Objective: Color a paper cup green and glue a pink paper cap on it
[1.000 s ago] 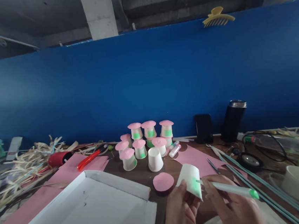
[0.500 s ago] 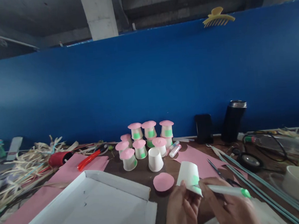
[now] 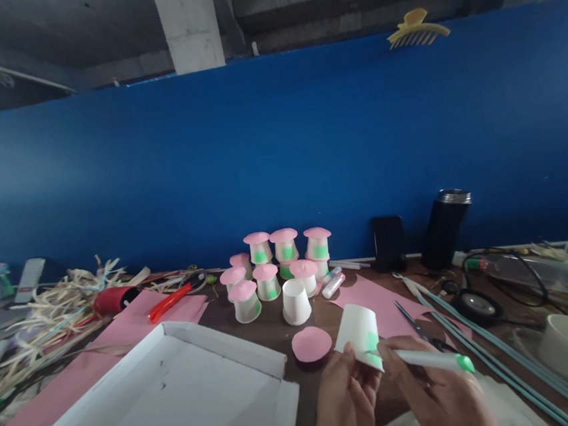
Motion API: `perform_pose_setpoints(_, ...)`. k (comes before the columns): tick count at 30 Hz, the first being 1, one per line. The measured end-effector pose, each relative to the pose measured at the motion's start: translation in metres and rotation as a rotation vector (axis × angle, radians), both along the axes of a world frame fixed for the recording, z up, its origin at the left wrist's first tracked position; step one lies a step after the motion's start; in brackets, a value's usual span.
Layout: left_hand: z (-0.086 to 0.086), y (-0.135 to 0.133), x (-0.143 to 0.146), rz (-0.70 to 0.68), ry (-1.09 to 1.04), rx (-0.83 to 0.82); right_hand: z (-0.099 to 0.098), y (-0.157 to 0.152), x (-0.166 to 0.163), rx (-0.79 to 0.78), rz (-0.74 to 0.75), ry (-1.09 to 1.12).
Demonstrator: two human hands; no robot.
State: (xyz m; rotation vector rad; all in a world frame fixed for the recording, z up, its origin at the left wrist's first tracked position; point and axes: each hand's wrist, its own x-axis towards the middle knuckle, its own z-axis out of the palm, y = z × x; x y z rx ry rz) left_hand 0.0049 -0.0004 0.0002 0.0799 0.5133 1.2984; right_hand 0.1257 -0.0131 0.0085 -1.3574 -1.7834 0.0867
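Observation:
My left hand point(image 3: 344, 395) is closed on a white paper cup point(image 3: 354, 327), which is tilted with its rim toward me. A green patch marks the cup's side near the rim. Between the fingers of my right hand point(image 3: 431, 386) is a green marker pen point(image 3: 433, 358), its tip against that patch. Just left of the held cup lies a pink paper disc point(image 3: 311, 344). Behind it a plain white cup point(image 3: 296, 302) stands upside down. Several more cups point(image 3: 247, 307) with pink paper tops and green patches are grouped farther back, some of them stacked.
A white box lid point(image 3: 216, 343) fills the front left, beside pink paper point(image 3: 145, 307) and a red tool handle point(image 3: 169, 302). Scissors point(image 3: 418, 324) lie on pink paper to the right, near pale blue cords point(image 3: 481, 338). A black bottle point(image 3: 444, 231) stands by the blue partition point(image 3: 277, 146).
My hands, the cup and the marker are almost in the same place. The green patch looks slightly more filled in. The camera view has shifted a little.

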Motion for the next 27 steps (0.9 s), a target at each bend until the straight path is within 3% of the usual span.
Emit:
perform_pose_setpoints(6,-0.0026,0.0001,0.0018,0.007,0.019,0.002,0.0008,0.0011,-0.0002,0.036,-0.025,-0.002)
perform_pose_setpoints(10,-0.0020,0.0012,0.0019,0.025,0.030,-0.118,0.0010,-0.0005,-0.0003,-0.048,0.048,0.003)
perform_pose_setpoints(14,-0.0006,0.0026,0.0001,0.002,-0.020,-0.054,0.0003,-0.0016,0.0000,-0.027,0.009,0.044)
perform_pose_setpoints(19,-0.0045,0.0032,0.0004,-0.009,-0.010,-0.111,-0.0003,-0.0018,-0.0005,-0.151,0.076,0.046)
perform_pose_setpoints(22,-0.0046,0.0033,0.0016,0.036,-0.029,-0.075,-0.0014,-0.0018,0.0003,-0.107,0.045,0.054)
perform_pose_setpoints(27,-0.0042,0.0062,0.0018,0.019,-0.004,-0.161,-0.0044,-0.0026,0.0004,-0.105,0.073,0.063)
